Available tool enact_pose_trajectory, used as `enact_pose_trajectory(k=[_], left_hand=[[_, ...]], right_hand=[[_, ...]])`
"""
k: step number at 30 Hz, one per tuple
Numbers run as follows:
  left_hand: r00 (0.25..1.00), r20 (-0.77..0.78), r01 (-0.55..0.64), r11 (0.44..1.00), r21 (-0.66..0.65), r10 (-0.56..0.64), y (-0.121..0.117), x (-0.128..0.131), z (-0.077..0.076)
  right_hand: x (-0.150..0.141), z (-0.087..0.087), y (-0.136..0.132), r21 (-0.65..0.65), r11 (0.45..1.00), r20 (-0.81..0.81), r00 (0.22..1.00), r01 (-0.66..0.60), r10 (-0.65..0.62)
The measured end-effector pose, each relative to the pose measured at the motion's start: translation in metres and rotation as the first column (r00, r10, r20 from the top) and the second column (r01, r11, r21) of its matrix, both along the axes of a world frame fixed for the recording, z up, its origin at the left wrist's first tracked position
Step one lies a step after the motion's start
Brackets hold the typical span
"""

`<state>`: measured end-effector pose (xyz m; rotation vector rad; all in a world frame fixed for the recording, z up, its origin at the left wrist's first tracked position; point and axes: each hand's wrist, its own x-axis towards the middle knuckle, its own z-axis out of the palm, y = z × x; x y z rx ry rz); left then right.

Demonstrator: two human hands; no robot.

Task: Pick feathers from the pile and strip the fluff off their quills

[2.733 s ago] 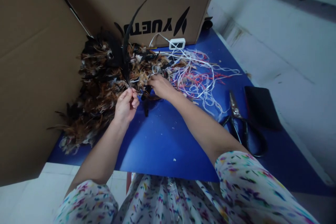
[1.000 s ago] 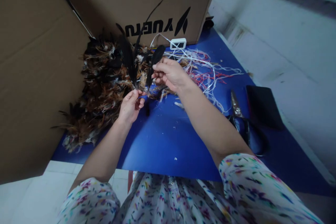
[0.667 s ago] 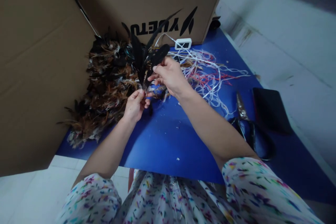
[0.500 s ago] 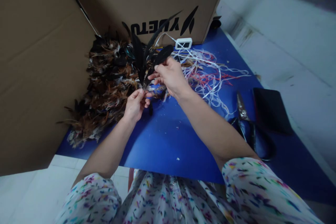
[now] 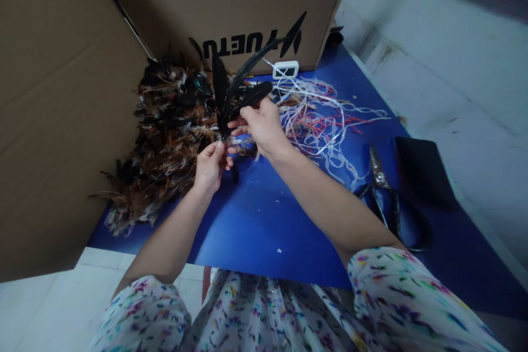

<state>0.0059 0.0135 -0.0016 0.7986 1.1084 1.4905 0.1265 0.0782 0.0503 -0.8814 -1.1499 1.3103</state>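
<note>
My left hand (image 5: 211, 166) pinches the lower ends of a few long black feathers (image 5: 223, 91), which fan upward from its fingertips. Just above and to the right, my right hand (image 5: 262, 124) has its thumb and forefinger closed on one black feather of the bunch, the one that leans right. Its other fingers curl near the quills. Behind and left of my hands spreads a large heap of brown and black feathers (image 5: 165, 132). The quill ends between my left fingertips are too small to make out.
Tangled white and red ribbons (image 5: 317, 115) lie right of my hands on the blue table (image 5: 256, 220). Scissors (image 5: 381, 181) and a dark flat case (image 5: 424, 173) are farther right. A small white device (image 5: 285, 70) stands before the cardboard box (image 5: 173, 5).
The black feathers have spread and shifted slightly, with the longest one bending more to the right. Both hands keep their hold and have moved only a little left.
</note>
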Motion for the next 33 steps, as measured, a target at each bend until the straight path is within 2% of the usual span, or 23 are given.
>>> enact_pose_trajectory(k=[7, 12, 15, 19, 25, 29, 33], left_hand=[[0.996, -0.081, -0.023, 0.999, 0.038, 0.026, 0.000, 0.001, 0.000], [0.996, -0.080, -0.036, 0.996, 0.078, 0.043, 0.002, -0.002, -0.001], [0.998, -0.035, -0.041, 0.995, 0.096, 0.044, 0.002, -0.004, 0.000], [0.998, -0.060, 0.004, 0.993, 0.114, 0.003, 0.000, -0.001, 0.001], [0.991, -0.129, 0.036, 0.988, 0.152, -0.016, -0.005, 0.007, 0.000], [0.983, -0.162, 0.117, 0.980, 0.158, -0.091, -0.007, 0.011, -0.003], [0.942, -0.176, 0.311, 0.939, 0.145, -0.284, -0.011, 0.013, -0.004]], right_hand=[[-0.003, -0.007, 0.006, 0.001, 1.000, 0.004, 1.000, -0.024, 0.023], [0.002, -0.002, 0.002, -0.031, 0.996, -0.034, 0.996, -0.087, 0.086], [0.007, 0.001, -0.005, -0.012, 0.986, 0.063, 0.984, -0.166, 0.166], [0.008, -0.005, -0.012, 0.092, 0.958, 0.251, 0.937, -0.272, 0.242], [0.005, -0.017, -0.016, 0.091, 0.982, 0.361, 0.924, -0.166, 0.123], [0.015, -0.015, -0.024, 0.059, 0.992, 0.395, 0.915, -0.114, 0.082], [0.035, -0.007, -0.037, -0.053, 0.992, 0.293, 0.948, -0.116, 0.126]])
